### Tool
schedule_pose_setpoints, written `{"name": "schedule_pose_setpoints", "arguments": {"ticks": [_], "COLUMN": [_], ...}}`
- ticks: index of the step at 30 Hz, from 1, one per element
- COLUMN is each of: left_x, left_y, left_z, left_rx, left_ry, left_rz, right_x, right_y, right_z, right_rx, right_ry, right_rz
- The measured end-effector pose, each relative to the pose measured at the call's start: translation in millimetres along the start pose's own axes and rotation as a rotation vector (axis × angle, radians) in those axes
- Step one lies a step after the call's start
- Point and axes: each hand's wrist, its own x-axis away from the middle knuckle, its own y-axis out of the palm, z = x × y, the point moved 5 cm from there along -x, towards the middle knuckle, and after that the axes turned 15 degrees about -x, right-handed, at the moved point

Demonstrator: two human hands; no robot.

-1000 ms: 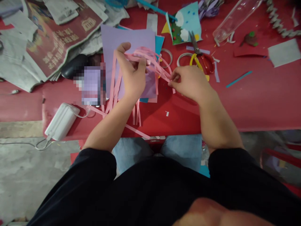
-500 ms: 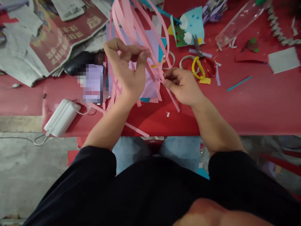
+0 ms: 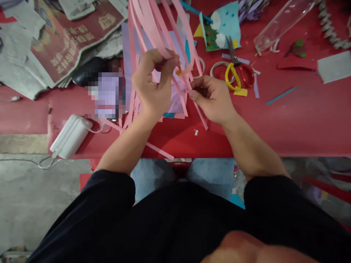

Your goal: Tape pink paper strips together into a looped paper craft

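Observation:
Long pink paper strips (image 3: 149, 22) arch over the table from the top of the head view, with loose ends hanging down between my hands. My left hand (image 3: 155, 82) is raised, thumb and forefinger pinched on one of these strips. To its right, my right hand (image 3: 212, 96) grips the lower part of another pink strip between thumb and fingers; the strip's tail points toward the table edge. Beneath the strips lies purple paper (image 3: 175, 98), partly covered by them. Scissors (image 3: 236, 67) with one yellow and one red handle rest just beyond my right hand.
Newspapers (image 3: 68, 40) and a black computer mouse (image 3: 89, 71) lie at the left, near a white power bank (image 3: 71, 136) with a cable. A painted card (image 3: 221, 27), a roll of tape (image 3: 218, 69) and a clear plastic bottle (image 3: 283, 27) are farther back. A blue strip (image 3: 282, 95) lies right.
My left hand has shifted right and slightly down, closer to my right hand, still pinching a strip. My right hand has barely moved. The whole view has shifted slightly.

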Motion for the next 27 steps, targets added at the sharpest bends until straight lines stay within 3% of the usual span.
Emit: {"name": "schedule_pose_setpoints", "arguments": {"ticks": [4,9,12,21,27], "left_x": [-1,-1,2,7,8], "left_y": [-1.3,-4.4,-4.5,-1.4,-0.1], "left_z": [23,51,46,3,5], "left_rx": [-0.117,-0.219,-0.24,-0.187,-0.173], "left_ry": [-0.048,-0.009,0.024,-0.002,-0.063], "left_rz": [-0.018,-0.024,-0.027,-0.17,-0.19], "right_x": [-1,-1,-1,1,2], "right_y": [-2,-4,-4,-1,-2], "right_z": [-3,-9,-11,-14,-11], "right_rx": [0.02,0.058,0.049,0.052,0.059], "right_ry": [-0.016,0.008,0.033,0.084,0.08], "right_rz": [0.028,0.078,0.083,0.085,0.079]}}
